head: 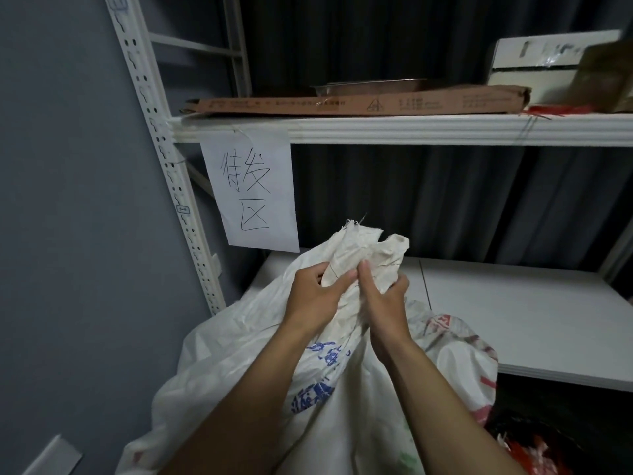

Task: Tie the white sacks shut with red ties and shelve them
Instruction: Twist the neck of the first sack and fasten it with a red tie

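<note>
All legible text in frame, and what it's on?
"待发区": handwritten, white paper sheet on the upper shelf edge.
Blue print on the held white woven sack: crumpled, unreadable.
Red print on the second white sack: unreadable.
Print on the brown flat cardboard box: too small.
Tag on the white shelf upright: too small.

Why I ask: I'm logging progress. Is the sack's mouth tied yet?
Gathered, not tied: left hand and right hand grip the white sack by its bunched mouth; no red tie around it.

Open room over lower board (pixel 513 313), right of sack (pixel 239 354). Hemmed on the left by post (pixel 156 138) and wall (pixel 68 234), overhead by upper shelf (pixel 411 130) with sign (pixel 253 190) hanging down. Atop it, crowded with carton (pixel 342 106) and box (pixel 534 63).
</note>
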